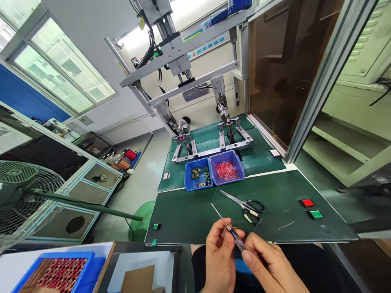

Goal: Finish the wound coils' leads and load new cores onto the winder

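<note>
A screwdriver (219, 213) with a thin metal shaft and a clear handle is held above the front edge of the green bench, its tip pointing up and left. My right hand (265, 258) is closed around the handle. My left hand (221, 250) pinches it where shaft and handle meet. A small brass-coloured piece (229, 227) shows at that spot between my left fingers; whether it is a separate part I cannot tell. Just beyond my hands, black-handled scissors (238, 200) lie partly opened on the bench.
A blue bin (187, 179) holds green and ring-shaped parts; a purple bin (241, 174) holds red wire pieces. Behind them stands a two-station machine (210, 152). Red (307, 202) and green (315, 214) buttons sit right. A fan (18, 183) and a blue tray (91, 260) are left.
</note>
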### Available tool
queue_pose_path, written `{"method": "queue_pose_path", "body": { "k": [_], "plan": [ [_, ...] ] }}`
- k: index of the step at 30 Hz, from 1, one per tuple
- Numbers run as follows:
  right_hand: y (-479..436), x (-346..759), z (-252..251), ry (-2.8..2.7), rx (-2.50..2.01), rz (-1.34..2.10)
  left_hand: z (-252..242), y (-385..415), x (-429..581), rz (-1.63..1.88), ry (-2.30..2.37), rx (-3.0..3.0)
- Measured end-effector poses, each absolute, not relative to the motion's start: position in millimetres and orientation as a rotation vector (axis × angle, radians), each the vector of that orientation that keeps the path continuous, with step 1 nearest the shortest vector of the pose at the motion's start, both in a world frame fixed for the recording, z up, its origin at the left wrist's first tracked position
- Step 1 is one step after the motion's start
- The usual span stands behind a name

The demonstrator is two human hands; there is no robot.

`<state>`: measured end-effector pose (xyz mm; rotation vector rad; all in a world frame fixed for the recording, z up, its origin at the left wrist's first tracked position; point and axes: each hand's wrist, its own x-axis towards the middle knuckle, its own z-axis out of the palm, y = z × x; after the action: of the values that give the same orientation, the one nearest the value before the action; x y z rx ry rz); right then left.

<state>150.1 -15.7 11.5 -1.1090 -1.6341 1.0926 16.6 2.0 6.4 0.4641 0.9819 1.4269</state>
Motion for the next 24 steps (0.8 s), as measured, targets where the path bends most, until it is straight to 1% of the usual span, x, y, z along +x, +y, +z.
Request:
{"method": "queue_pose_path", "body": {
  "k": [2, 8, 12, 15, 20, 24],
  "plan": [
    [-12.8, 150.7, 5.1, -1.596, -1.106, 1.073, 5.6, 0.6, 17.8, 1.42, 0.999, 0.452],
    [-13.4, 161.3, -4.8, -1.415, -1.215, 0.817, 3.0, 0.8, 14.5, 1.436, 0.999, 0.608],
    [-12.3, 154.2, 0.0, -1.416, -1.135, 0.851, -3.7, -3.9, 14.5, 1.416, 0.996, 0.684],
    [-11.1, 149.0, -1.7, -1.314, -1.101, 0.933, -4.9, -4.6, 14.5, 1.415, 1.016, 0.679],
    [-11.2, 157.7, -0.3, -0.92, -1.095, 1.029, 1.7, 0.4, 18.0, 1.441, 1.02, 0.478],
    [-11.8, 172.1, 16.7, -0.568, -0.946, 0.933, -2.8, 3.9, 12.9, 1.433, 1.091, 0.454]
  ]
}}
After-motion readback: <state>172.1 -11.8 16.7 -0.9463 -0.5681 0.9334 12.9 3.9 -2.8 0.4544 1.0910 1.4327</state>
